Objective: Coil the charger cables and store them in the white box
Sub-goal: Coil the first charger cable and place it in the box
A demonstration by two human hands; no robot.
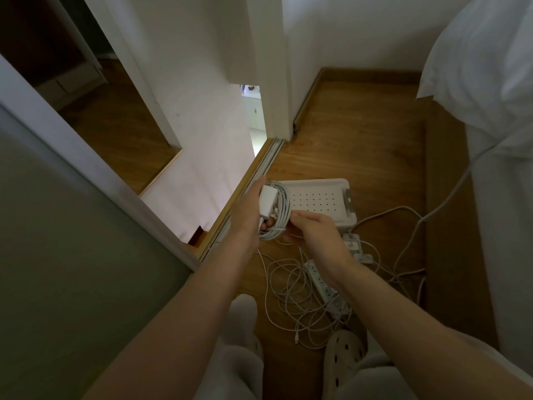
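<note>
A person's left hand [248, 210] grips a white coiled cable [284, 203], with a white charger block [266, 202] held against its loops. Just to the right, the right hand [315, 230] curls fingers and thumb round the coil's edge. Both hands are above a wooden floor [360, 145]. Beyond them the white box [317, 197] sits on the floor, its top dotted with small holes. Nearer the person, loose cables [291, 295] tangle beside a power strip [324, 285]. A white-covered bed [496, 140] fills the right edge.
</note>
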